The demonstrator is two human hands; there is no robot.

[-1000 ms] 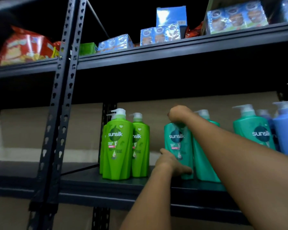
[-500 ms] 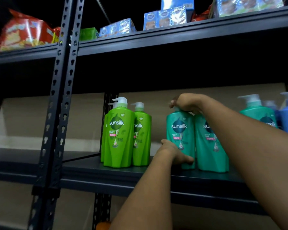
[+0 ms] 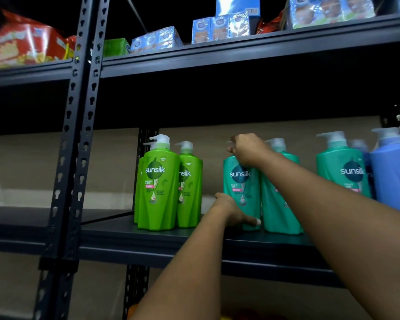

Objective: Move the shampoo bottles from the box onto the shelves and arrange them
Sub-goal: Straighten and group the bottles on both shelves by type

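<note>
A teal Sunsilk shampoo bottle (image 3: 240, 181) stands on the dark shelf (image 3: 162, 241). My right hand (image 3: 246, 147) is closed over its pump top, which is hidden. My left hand (image 3: 231, 210) grips the bottle's lower left side near the base. A second teal bottle (image 3: 278, 204) stands touching it on the right. To the left stand bright green Sunsilk bottles (image 3: 158, 183), close together. Further right are another teal bottle (image 3: 343, 167) and a blue bottle (image 3: 393, 176).
A perforated black upright post (image 3: 79, 135) stands at the left. The upper shelf (image 3: 240, 54) carries blue boxes (image 3: 219, 27), a green box and red snack bags (image 3: 26, 46). A gap lies between the green and teal bottles. The left bay's shelf (image 3: 32, 215) is dark.
The view has shifted slightly, tilting a little upward. Both hands keep their hold on the teal bottle, which stays at about the same place on the shelf.
</note>
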